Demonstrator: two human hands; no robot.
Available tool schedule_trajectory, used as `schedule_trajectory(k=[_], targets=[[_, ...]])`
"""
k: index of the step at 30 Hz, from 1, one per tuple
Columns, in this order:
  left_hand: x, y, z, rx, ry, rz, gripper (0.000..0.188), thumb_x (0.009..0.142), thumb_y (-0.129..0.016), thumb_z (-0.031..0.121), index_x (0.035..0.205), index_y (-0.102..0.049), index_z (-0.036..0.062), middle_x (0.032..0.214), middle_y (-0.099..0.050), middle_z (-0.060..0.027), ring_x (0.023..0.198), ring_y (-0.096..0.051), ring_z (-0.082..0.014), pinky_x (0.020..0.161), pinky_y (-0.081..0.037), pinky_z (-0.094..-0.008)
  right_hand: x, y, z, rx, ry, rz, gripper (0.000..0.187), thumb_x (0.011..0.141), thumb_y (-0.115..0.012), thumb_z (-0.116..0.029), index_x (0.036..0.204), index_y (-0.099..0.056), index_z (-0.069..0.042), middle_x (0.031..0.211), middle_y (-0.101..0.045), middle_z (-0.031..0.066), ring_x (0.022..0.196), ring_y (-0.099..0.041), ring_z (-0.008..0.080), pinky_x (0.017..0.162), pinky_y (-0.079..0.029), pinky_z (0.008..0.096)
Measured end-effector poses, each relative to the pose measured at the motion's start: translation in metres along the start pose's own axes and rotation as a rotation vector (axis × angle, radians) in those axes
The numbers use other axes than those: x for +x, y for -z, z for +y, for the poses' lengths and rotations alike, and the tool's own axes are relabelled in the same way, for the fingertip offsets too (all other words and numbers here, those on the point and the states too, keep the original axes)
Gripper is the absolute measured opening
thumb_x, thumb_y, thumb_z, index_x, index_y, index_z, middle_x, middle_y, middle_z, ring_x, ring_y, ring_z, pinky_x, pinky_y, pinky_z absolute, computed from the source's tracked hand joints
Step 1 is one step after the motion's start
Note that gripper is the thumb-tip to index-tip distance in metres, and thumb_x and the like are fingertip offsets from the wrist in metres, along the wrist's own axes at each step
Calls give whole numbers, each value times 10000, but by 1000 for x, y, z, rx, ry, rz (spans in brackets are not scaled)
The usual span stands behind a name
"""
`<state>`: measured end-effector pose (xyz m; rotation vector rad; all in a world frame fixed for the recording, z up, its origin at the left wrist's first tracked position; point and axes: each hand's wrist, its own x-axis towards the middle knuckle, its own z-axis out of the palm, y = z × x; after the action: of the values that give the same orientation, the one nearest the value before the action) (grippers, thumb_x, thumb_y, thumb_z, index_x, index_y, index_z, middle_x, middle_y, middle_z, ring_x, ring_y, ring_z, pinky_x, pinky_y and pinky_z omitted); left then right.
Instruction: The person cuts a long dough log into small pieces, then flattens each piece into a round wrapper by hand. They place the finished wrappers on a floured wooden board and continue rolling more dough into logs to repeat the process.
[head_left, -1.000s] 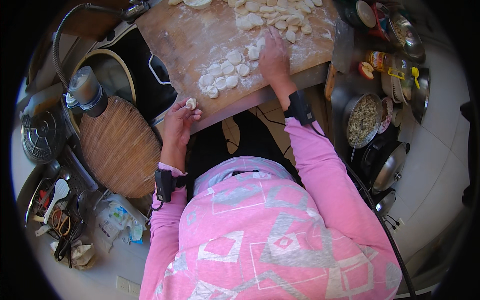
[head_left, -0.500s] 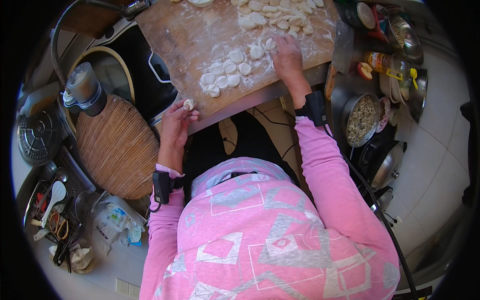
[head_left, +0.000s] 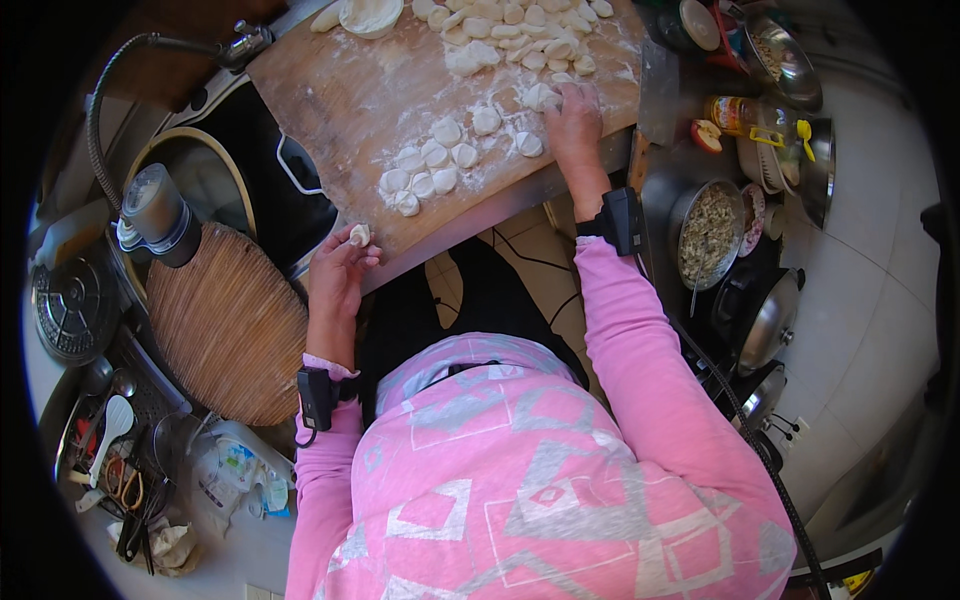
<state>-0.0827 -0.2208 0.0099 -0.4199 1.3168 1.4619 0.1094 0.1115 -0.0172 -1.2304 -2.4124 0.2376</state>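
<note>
Holding a small dough lump in one hand, touching a dough piece with the other

We look down past our pink, grey-patterned top (head_left: 560,480) at a floured wooden board (head_left: 340,110). Our left hand (head_left: 337,275) is at the board's near left corner, its thumb and fingers drawn narrow around a small dough lump (head_left: 360,235). Our right hand (head_left: 576,130) reaches over the right half of the board, its fingertips touching a pale dough piece (head_left: 541,97); the fingers are bent and close together, and we cannot tell whether they grip the piece or only rest against it.

Between our hands lies a close group of round, flattened dough discs (head_left: 434,154). One single disc (head_left: 487,120) is just beyond the group, and another (head_left: 529,144) sits near the board's front edge, by our right wrist. At the far side we find a large heap of dough pieces (head_left: 520,30) and, left of it, a white bowl (head_left: 371,34).

A cleaver (head_left: 658,95) lies along the board's right side. Further right are a cut red apple (head_left: 706,136) and a metal bowl (head_left: 683,256) of chopped filling. To our left is a round, ridged wooden slab (head_left: 225,330).
</note>
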Motion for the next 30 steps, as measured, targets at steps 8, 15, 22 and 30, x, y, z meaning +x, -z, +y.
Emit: schedule_trajectory(k=[8, 15, 22, 30], targets=[[0, 4, -1, 1, 3, 5, 239, 939, -564, 0, 1170, -593, -55, 945, -679, -154, 724, -670, -211, 643, -553, -278, 3, 10, 4, 743, -636, -239, 192, 868, -673, -52, 1059, -670, -27, 882, -677, 73, 658, -615, 202, 596, -513, 328], [0, 5, -1, -48, 8, -1, 248, 926, -612, 9, 1163, -592, -60, 949, -681, -154, 726, -672, -211, 645, -551, -279, 15, 29, 30, 1114, -940, -231, 250, 968, -601, -49, 1197, -634, 48, 939, -679, 99, 653, -612, 150, 524, -487, 235], [5, 12, 0, -38, 5, 25, 267, 923, -629, 13, 1176, -578, -51, 948, -681, -159, 730, -676, -220, 652, -559, -281, 37, 33, 67, 797, -874, -242, 272, 956, -591, -91, 1171, -657, 62, 965, -728, 160, 803, -736, 262, 611, -570, 312], [10, 12, 2, 37, 9, 64, 229, 957, -558, 46, 1168, -575, -41, 1006, -676, -177, 793, -679, -243, 694, -561, -298, 16, 12, 59, 12, -202, 40, 411, 955, -545, -185, 1266, -609, 76, 1222, -644, 281, 1171, -609, 386, 1004, -471, 432]])
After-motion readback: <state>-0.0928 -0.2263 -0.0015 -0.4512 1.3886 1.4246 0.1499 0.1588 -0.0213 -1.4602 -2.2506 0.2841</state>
